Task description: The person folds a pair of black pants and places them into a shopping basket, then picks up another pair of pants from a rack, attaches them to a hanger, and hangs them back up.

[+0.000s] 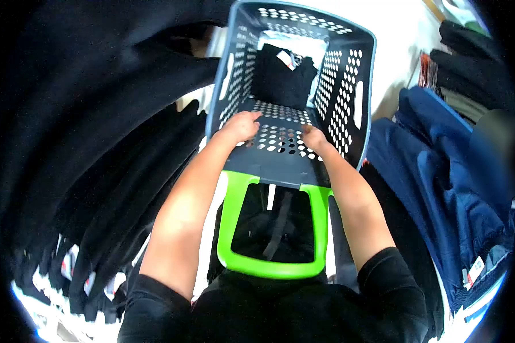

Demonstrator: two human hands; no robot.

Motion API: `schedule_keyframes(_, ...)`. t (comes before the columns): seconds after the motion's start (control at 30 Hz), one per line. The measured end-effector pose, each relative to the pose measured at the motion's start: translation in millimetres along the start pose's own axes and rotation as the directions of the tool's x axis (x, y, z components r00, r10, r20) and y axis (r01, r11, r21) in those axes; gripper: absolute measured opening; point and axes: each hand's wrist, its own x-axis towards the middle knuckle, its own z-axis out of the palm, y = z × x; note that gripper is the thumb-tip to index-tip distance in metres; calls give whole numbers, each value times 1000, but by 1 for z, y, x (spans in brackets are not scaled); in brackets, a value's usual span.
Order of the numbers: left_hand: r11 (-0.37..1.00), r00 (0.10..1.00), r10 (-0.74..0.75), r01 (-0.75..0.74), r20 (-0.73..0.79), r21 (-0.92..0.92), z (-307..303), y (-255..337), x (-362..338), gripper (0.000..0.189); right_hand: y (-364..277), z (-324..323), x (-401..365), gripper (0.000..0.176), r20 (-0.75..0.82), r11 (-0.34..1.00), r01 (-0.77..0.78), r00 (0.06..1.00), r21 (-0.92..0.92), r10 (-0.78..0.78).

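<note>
Both of my hands reach into a dark grey perforated basket [269, 171] with a green handle [230, 211] at its near end. My left hand [244, 126] is at the basket's left inner side, its index finger pointing out and the other fingers curled; whether it holds anything is hidden. My right hand [315, 139] is at the right, over the perforated surface, with its fingers bent down and partly hidden. Beyond both hands, a folded black garment [283, 80] with a white tag lies at the far end of the basket, touched by neither hand.
Black garments [114, 171] hang in a dense row on the left. To the right are dark blue garments [435, 154], one with a white tag, and more dark clothes [469, 68] behind them. A pale floor shows beside the basket's far right side.
</note>
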Motion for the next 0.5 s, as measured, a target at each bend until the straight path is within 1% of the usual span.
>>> schedule_keyframes(0.03, 999, 995, 38, -38, -89, -3, -6, 3, -14, 44, -15, -11, -23, 48, 5, 999, 7, 1000, 52, -8)
schedule_keyframes(0.07, 997, 994, 9, -18, -112, -72, -22, 15, -33, 44, -4, -3, -20, 43, -81, 987, 161, 984, 14, -160)
schedule_keyframes(0.1, 989, 992, -17, -2, -129, -146, -34, 26, -54, 44, -23, -18, -47, 38, -74, 989, 121, 991, 81, -115)
schedule_keyframes(0.13, 982, 987, -15, -15, -159, -189, -38, 29, -69, 44, -27, -20, -64, 36, -139, 968, 224, 968, 114, -208)
schedule_keyframes(0.17, 982, 975, 33, -72, -221, -173, -45, 36, -94, 43, -28, -22, -78, 33, -204, 933, 332, 931, 138, -301)
schedule_keyframes(0.23, 953, 965, 64, -135, -253, -271, -50, 46, -146, 42, -51, -43, -140, 32, -193, 838, 538, 835, 88, -515)
schedule_keyframes(0.3, 873, 904, 154, -314, -399, -374, -36, 45, -199, 39, -56, -51, -190, 31, -152, 736, 668, 743, 110, -651)
schedule_keyframes(0.33, 866, 817, 161, -386, -553, -319, -32, 50, -228, 36, -60, -52, -214, 32, -140, 706, 697, 717, 128, -683)
schedule_keyframes(0.37, 860, 708, 170, -446, -686, -247, -25, 55, -254, 33, -63, -53, -240, 33, -126, 680, 718, 695, 147, -708)
schedule_keyframes(0.43, 919, 496, 80, -372, -865, -129, -11, 70, -305, 28, -71, -54, -290, 33, -4, 676, 640, 727, 365, -686)
schedule_keyframes(0.47, 908, 428, 15, -383, -904, -167, -2, 77, -322, 26, -77, -55, -315, 32, 24, 675, 592, 744, 440, -668)
schedule_keyframes(0.5, 901, 413, 11, -399, -911, -170, 7, 83, -335, 27, -81, -50, -338, 32, 46, 673, 534, 765, 511, -642)
